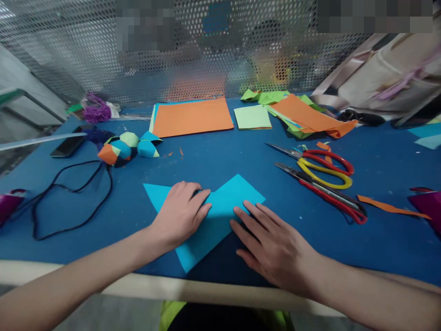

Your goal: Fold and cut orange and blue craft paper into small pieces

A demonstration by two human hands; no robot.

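A bright blue sheet of paper [218, 207] lies folded at an angle on the blue table near its front edge. My left hand [182, 211] rests on its left part, fingers bent over the paper and thumb a little apart from the index finger. On the paper's right edge lie the fingertips of my right hand [268, 239], spread apart and loosely stretched. Part of the sheet is hidden beneath both hands. Neither hand grips anything that I can see.
To the right are scissors [327, 170] and a red-and-black cutter knife [324, 193]. Orange sheets [193, 118], a pale green square stack [253, 117] and paper scraps [306, 115] lie along the mesh panel [144, 69]. At left are folded paper pieces [120, 149] and a black cord [69, 230].
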